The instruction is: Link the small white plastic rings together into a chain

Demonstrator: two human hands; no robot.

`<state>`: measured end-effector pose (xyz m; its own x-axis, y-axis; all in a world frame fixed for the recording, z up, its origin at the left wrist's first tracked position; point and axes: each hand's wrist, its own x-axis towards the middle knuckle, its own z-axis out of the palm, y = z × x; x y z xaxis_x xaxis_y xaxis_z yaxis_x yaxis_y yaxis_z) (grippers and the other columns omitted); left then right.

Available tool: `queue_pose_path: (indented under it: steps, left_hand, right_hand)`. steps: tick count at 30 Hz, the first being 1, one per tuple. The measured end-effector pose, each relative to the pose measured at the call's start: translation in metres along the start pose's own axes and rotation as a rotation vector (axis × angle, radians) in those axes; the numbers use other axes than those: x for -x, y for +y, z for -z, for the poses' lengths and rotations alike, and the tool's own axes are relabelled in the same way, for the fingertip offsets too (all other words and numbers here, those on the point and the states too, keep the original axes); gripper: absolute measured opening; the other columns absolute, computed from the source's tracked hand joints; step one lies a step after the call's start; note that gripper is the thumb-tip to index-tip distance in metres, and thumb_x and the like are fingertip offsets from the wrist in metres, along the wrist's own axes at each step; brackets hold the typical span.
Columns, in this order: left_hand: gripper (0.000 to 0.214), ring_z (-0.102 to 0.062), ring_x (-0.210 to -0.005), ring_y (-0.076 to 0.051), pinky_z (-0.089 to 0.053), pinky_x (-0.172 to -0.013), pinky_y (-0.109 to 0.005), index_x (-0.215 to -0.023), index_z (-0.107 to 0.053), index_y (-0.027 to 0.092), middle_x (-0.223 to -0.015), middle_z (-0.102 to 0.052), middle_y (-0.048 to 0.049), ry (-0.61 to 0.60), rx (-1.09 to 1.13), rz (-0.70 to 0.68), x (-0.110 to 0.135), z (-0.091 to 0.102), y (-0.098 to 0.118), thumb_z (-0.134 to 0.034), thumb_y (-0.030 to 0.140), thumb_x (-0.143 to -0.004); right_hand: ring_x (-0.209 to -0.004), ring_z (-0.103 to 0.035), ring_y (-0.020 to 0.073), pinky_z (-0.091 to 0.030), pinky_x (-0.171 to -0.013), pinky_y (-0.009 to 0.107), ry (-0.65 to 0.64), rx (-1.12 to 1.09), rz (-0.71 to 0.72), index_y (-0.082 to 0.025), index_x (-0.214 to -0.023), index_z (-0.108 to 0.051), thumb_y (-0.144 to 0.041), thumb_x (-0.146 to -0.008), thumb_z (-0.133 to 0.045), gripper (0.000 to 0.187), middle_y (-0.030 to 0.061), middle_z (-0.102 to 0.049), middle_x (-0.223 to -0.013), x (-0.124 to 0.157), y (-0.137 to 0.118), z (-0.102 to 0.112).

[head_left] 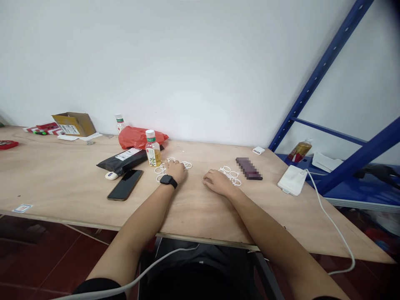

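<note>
My left hand (pixel 176 170), with a black watch on the wrist, rests on a cluster of white rings (pixel 162 168) on the plywood table (pixel 62 179); its fingers are curled over them. To the right, my right hand (pixel 216 182) lies knuckles-up on the table with fingers curled, touching a second pile of white rings (pixel 231 175). What the fingers hold, if anything, is hidden.
A small bottle of yellow liquid (pixel 153 148), black phone (pixel 125 184), black mailer bag (pixel 123 161), red bag (pixel 137 136) and cardboard box (pixel 75 123) lie to the left. A dark flat object (pixel 249 168), white power bank (pixel 292 180) with cable and blue shelving (pixel 328 62) are on the right.
</note>
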<state>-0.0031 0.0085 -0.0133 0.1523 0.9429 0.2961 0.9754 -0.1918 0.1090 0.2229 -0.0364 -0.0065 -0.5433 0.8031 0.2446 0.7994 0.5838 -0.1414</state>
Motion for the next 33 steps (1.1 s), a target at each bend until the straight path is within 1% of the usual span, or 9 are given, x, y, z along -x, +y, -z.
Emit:
queue_pose_path:
  steps: [4,7,10,15,20,24,26,29,33]
  left_hand:
    - [0.027,-0.049,-0.109,-0.037,-0.017,-0.103,-0.059,-0.085,-0.074,0.017,-0.105,-0.066,-0.0184,0.017,-0.019,0.021,0.001,0.003,0.001,-0.054,0.033,-0.079]
    - [0.031,-0.047,-0.111,-0.037,-0.018,-0.103,-0.057,-0.096,-0.073,0.017,-0.109,-0.064,-0.0181,0.053,0.001,0.009,0.002,0.005,0.003,-0.057,0.038,-0.079]
    - [0.031,-0.046,-0.113,-0.035,-0.017,-0.104,-0.056,-0.105,-0.070,0.021,-0.113,-0.063,-0.0159,0.042,0.023,-0.033,0.002,0.004,0.005,-0.054,0.035,-0.082]
    - [0.027,-0.048,-0.113,-0.033,-0.017,-0.103,-0.056,-0.097,-0.073,0.024,-0.114,-0.066,-0.0126,-0.004,0.054,-0.076,0.002,0.001,0.006,-0.049,0.025,-0.086]
    - [0.024,-0.047,-0.118,-0.029,-0.018,-0.105,-0.054,-0.097,-0.073,0.027,-0.124,-0.062,-0.0091,0.071,0.139,-0.123,0.004,0.006,0.009,-0.051,0.031,-0.088]
    - [0.023,-0.047,-0.120,-0.027,-0.020,-0.105,-0.052,-0.093,-0.074,0.028,-0.127,-0.062,-0.0055,0.115,0.209,-0.156,0.004,0.010,0.014,-0.052,0.023,-0.088]
    - [0.024,-0.049,-0.118,-0.026,-0.024,-0.103,-0.050,-0.091,-0.074,0.027,-0.124,-0.064,-0.0049,0.135,0.275,-0.174,0.004,0.010,0.017,-0.052,0.020,-0.088]
    - [0.024,-0.055,-0.107,-0.022,-0.034,-0.098,-0.042,-0.094,-0.074,0.026,-0.111,-0.068,-0.0053,0.170,0.456,-0.219,0.006,0.007,0.025,-0.052,0.021,-0.088]
    - [0.020,-0.059,-0.088,-0.018,-0.045,-0.087,-0.033,-0.095,-0.074,0.022,-0.091,-0.068,-0.0053,0.223,0.690,-0.271,0.010,0.001,0.038,-0.056,0.022,-0.087]
  right_hand:
    - [-0.091,-0.062,0.0224,-0.042,-0.081,0.030,-0.034,0.048,-0.064,-0.018,-0.097,-0.069,-0.027,-0.089,-0.054,0.019,0.0094,-0.069,-0.093,0.001,0.006,0.002]
    - [-0.093,-0.063,0.0230,-0.042,-0.081,0.030,-0.030,0.055,-0.115,-0.019,-0.102,-0.068,-0.027,-0.088,-0.053,0.021,0.0094,-0.070,-0.096,0.003,0.009,0.002]
    - [-0.096,-0.063,0.0221,-0.043,-0.082,0.029,-0.025,0.031,-0.111,-0.019,-0.105,-0.067,-0.027,-0.089,-0.053,0.023,0.0090,-0.071,-0.101,0.002,0.008,0.001]
    - [-0.098,-0.063,0.0209,-0.043,-0.085,0.029,-0.021,-0.020,-0.083,-0.018,-0.106,-0.067,-0.027,-0.089,-0.054,0.023,0.0087,-0.070,-0.104,0.000,0.002,0.000]
    - [-0.096,-0.063,0.0190,-0.044,-0.085,0.028,0.016,-0.076,-0.106,-0.019,-0.107,-0.066,-0.027,-0.089,-0.055,0.023,0.0077,-0.070,-0.103,0.000,0.001,0.000]
    - [-0.093,-0.063,0.0179,-0.044,-0.083,0.028,0.096,-0.175,-0.158,-0.019,-0.110,-0.065,-0.029,-0.091,-0.053,0.024,0.0068,-0.070,-0.100,0.000,0.003,-0.002]
    - [-0.090,-0.064,0.0178,-0.045,-0.081,0.028,0.138,-0.249,-0.182,-0.019,-0.111,-0.065,-0.030,-0.092,-0.052,0.026,0.0066,-0.070,-0.100,0.000,0.003,-0.004]
    - [-0.087,-0.064,0.0175,-0.046,-0.080,0.029,0.178,-0.377,-0.206,-0.019,-0.115,-0.064,-0.030,-0.093,-0.049,0.029,0.0070,-0.070,-0.101,-0.002,0.003,-0.007]
    - [-0.085,-0.064,0.0171,-0.047,-0.080,0.029,0.153,-0.475,-0.182,-0.019,-0.122,-0.061,-0.022,-0.088,-0.053,0.035,0.0066,-0.071,-0.103,-0.003,-0.002,-0.007]
